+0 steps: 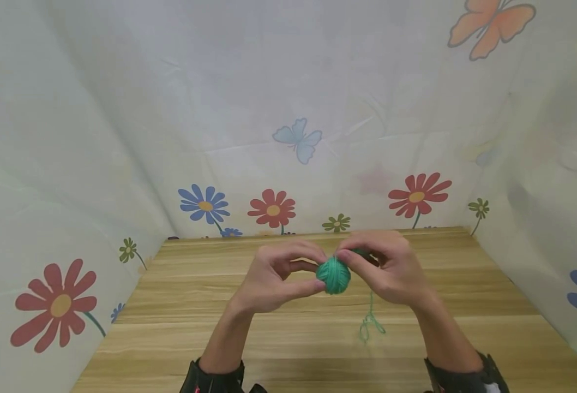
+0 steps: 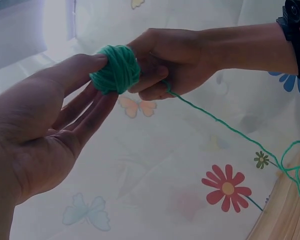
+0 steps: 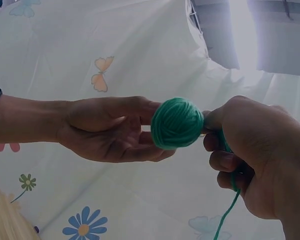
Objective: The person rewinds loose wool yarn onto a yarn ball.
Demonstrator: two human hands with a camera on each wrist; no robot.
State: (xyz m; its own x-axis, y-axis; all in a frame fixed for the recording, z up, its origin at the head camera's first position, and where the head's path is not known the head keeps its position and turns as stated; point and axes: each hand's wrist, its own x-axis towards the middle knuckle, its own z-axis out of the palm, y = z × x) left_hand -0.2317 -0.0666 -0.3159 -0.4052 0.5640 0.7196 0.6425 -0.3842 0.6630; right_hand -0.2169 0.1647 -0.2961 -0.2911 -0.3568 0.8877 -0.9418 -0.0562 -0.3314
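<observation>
A small ball of green yarn (image 1: 334,276) is held up over the wooden table, between both hands. My left hand (image 1: 281,275) pinches its left side between thumb and fingertips. At the ball's upper right, my right hand (image 1: 386,267) pinches the yarn strand with thumb and forefinger, its other fingers curled around the strand. From below the right hand the loose yarn tail (image 2: 217,120) runs down, ending in a small tangle of loops (image 1: 371,323). In the right wrist view the wound ball (image 3: 176,123) shows its layered strands.
The wooden table (image 1: 210,327) lies beneath the hands. White curtains (image 1: 249,71) printed with flowers and butterflies close it in at the back and on both sides. Dark cuffs (image 1: 215,376) sit at the wrists.
</observation>
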